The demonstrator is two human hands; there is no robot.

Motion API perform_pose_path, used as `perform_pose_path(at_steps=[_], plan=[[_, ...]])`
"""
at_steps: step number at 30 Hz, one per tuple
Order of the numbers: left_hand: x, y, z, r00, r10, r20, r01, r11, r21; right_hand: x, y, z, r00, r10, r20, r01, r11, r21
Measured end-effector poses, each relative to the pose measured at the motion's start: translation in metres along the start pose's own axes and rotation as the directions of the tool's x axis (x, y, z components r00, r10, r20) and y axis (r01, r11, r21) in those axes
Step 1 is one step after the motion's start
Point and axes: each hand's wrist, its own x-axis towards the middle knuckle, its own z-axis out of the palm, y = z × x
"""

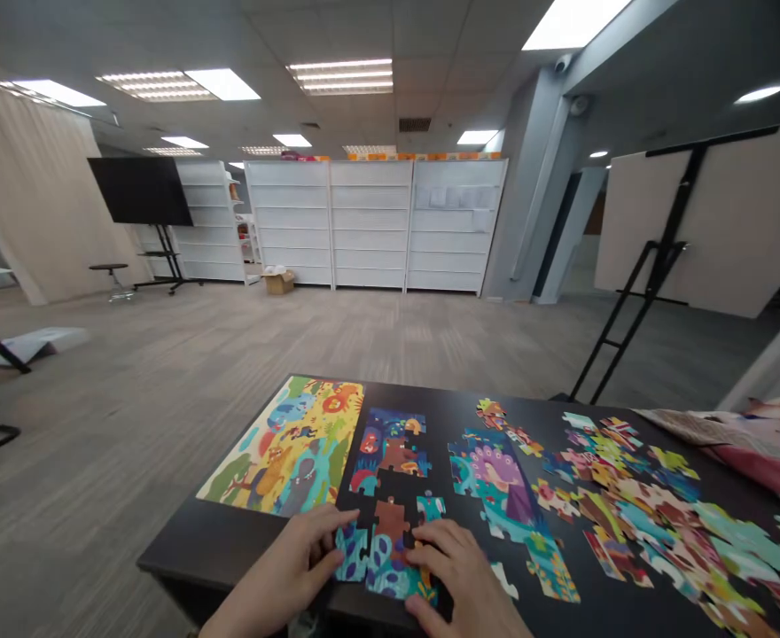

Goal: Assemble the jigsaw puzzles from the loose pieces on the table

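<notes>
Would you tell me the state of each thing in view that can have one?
Left hand, resting on puzzle pieces
Right hand, resting on puzzle pieces
Animal jigsaw section, assembled
Middle jigsaw section, partly assembled, with gaps
Peacock jigsaw section, partly assembled
Loose jigsaw pieces, scattered
Cardboard box, open, on floor

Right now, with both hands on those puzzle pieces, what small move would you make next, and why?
I'd probably lift the right hand off the joined jigsaw pieces and pick up a piece from the loose heap. The left hand can steady the group meanwhile. Dark tabletop still shows through gaps in that section, and the heap holds plenty of unplaced pieces.
</notes>
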Motion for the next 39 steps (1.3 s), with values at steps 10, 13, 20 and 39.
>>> perform_pose_path(at_steps=[10, 13, 20, 39], plan=[[0.007, 0.04, 0.006, 0.994, 0.043, 0.103, -0.065, 0.973, 0.221, 0.0, -0.011, -0.008, 0.999, 0.042, 0.032, -0.043, 0.999, 0.022], [0.006, 0.044, 0.005, 0.995, 0.003, 0.101, -0.028, 0.968, 0.25, 0.001, -0.015, -0.012, 0.997, 0.069, 0.048, -0.071, 0.997, 0.04], [0.008, 0.054, 0.0, 0.99, -0.079, 0.117, 0.044, 0.96, 0.278, 0.002, -0.013, -0.011, 0.994, 0.087, 0.072, -0.09, 0.995, 0.047], [0.038, 0.005, -0.001, 0.973, 0.186, -0.134, -0.147, 0.955, 0.259, 0.006, 0.045, 0.034, 0.955, -0.236, -0.181, 0.204, 0.962, -0.181]])
